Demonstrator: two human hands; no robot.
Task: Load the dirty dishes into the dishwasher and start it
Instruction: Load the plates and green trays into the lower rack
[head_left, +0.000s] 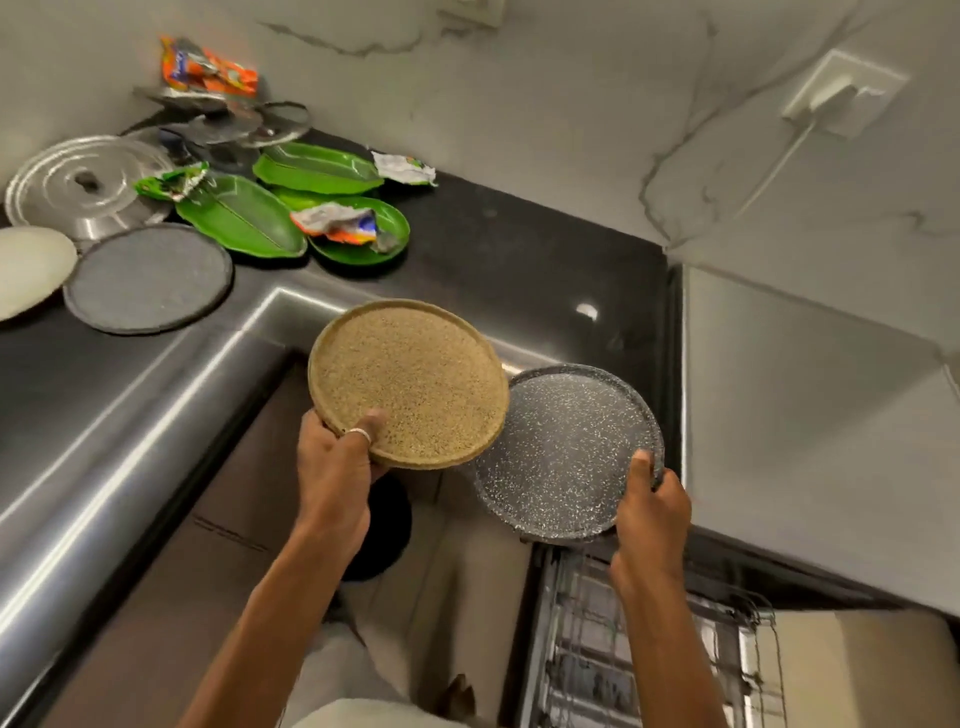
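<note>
My left hand (337, 467) grips the near rim of a tan speckled plate (410, 379), thumb on top, held in the air over the counter corner. My right hand (652, 506) grips the right rim of a dark grey speckled plate (561, 447), which sits partly under the tan one. Below the grey plate is the pulled-out wire rack of the dishwasher (649, 654). More dishes lie on the black counter (519, 249): a dark grey plate (150, 275), a white plate (28, 270), several green leaf-shaped plates (244, 218) and a steel lid (83, 187).
Crumpled wrappers (337, 221) lie on and beside the green plates, and an orange packet (208, 70) sits on steel utensils at the back. A wall socket with a plug (847, 93) is at upper right. A steel counter edge (130, 415) runs along the left.
</note>
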